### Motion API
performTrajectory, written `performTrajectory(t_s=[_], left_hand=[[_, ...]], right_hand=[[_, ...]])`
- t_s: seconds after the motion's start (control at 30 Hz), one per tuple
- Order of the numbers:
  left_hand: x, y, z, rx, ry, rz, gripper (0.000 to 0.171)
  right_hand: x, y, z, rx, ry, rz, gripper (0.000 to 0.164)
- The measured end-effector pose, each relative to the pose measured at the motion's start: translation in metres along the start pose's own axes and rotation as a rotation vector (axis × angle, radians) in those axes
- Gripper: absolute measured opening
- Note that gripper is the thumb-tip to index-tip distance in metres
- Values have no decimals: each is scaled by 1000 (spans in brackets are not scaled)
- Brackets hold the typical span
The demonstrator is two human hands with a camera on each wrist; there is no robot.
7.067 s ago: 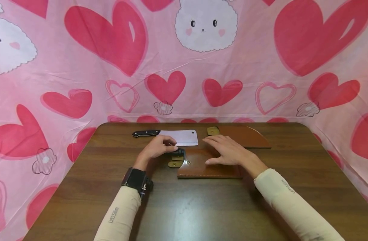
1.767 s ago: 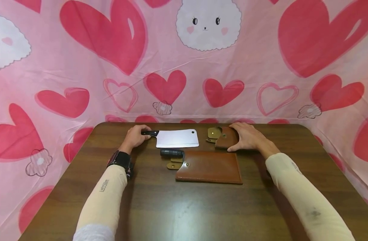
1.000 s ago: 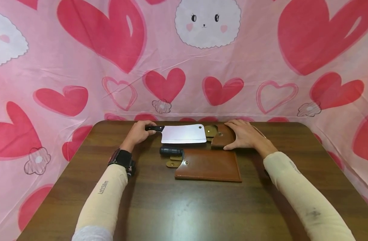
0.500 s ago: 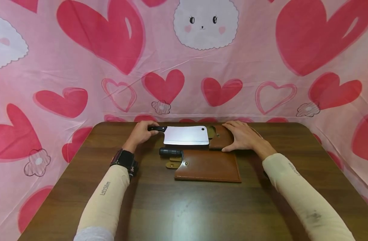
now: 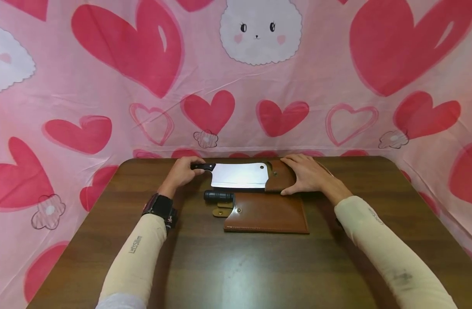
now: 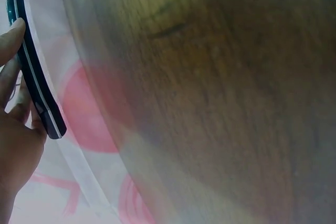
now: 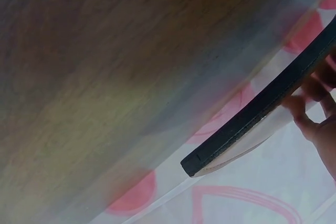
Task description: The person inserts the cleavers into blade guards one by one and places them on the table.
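Note:
My left hand (image 5: 182,171) grips the black handle (image 6: 39,77) of a cleaver at the back of the table. The cleaver's broad silver blade (image 5: 239,175) points right, flat side up, its front end right at the mouth of a brown leather knife sheath (image 5: 276,176). Reaching across that sheath, my right hand (image 5: 309,174) holds it with the fingers at the far edge and the thumb at the near edge. In the right wrist view the sheath (image 7: 252,108) shows edge-on beside the fingers. My hand hides much of its right part.
Just in front lies a second brown leather sheath (image 5: 268,214) with a black ribbed handle (image 5: 217,195) sticking out at its left. A snap strap (image 5: 222,212) lies below that handle. Pink heart-patterned cloth (image 5: 205,64) hangs behind the wooden table (image 5: 236,266).
My left hand has picked up the cleaver and moved it right to the sheath's mouth. My right hand, after gripping the rear sheath, has shifted it slightly left; its open flap is now mostly covered.

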State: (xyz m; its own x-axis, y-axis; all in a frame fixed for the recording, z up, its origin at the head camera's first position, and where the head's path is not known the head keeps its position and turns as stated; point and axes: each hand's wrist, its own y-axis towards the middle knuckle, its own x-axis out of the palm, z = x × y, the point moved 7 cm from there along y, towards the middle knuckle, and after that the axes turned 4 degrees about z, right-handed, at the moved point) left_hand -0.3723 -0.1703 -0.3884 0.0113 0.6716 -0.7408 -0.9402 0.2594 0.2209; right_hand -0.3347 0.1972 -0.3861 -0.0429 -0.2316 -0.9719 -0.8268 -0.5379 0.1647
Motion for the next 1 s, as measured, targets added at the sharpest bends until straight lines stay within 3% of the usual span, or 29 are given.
performTrajectory(t_s=[1.0], left_hand=[[6, -2, 23, 48, -18, -13, 25]], right_hand=[[2, -2, -14, -6, 4, -12, 116]])
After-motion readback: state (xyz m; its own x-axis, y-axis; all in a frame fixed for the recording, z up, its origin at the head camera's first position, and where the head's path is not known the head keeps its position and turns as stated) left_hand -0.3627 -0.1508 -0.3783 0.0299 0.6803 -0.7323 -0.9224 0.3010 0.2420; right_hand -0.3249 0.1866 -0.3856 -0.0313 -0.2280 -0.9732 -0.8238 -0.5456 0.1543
